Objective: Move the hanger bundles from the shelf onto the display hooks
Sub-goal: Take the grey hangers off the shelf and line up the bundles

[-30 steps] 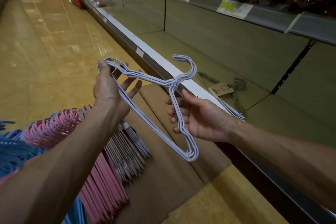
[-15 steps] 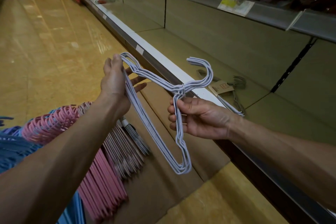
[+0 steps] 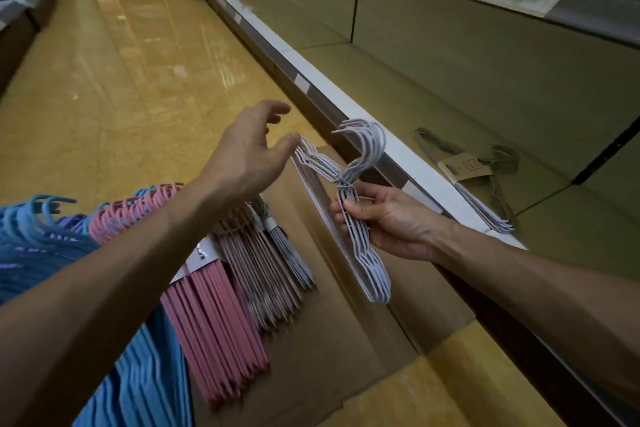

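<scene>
one white hanger bundle [image 3: 349,215] is off the shelf [image 3: 450,87], gripped near its neck by the right hand [image 3: 384,222]; the left hand [image 3: 249,152] hangs open beside its shoulder, holding nothing. a grey bundle [image 3: 485,180] lies on the shelf. no display hooks show, so hanging seems undone. thin coated wires, tied at the neck.

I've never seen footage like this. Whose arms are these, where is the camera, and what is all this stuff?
No machine here: a person wears a camera on the head, looking down at their own arms. The right hand grips a bundle of white wire hangers just below the hooks. The left hand is open, fingertips near the bundle's shoulder. Below hang pink hangers and blue hangers. On the shelf lies another hanger bundle with a paper tag.
</scene>
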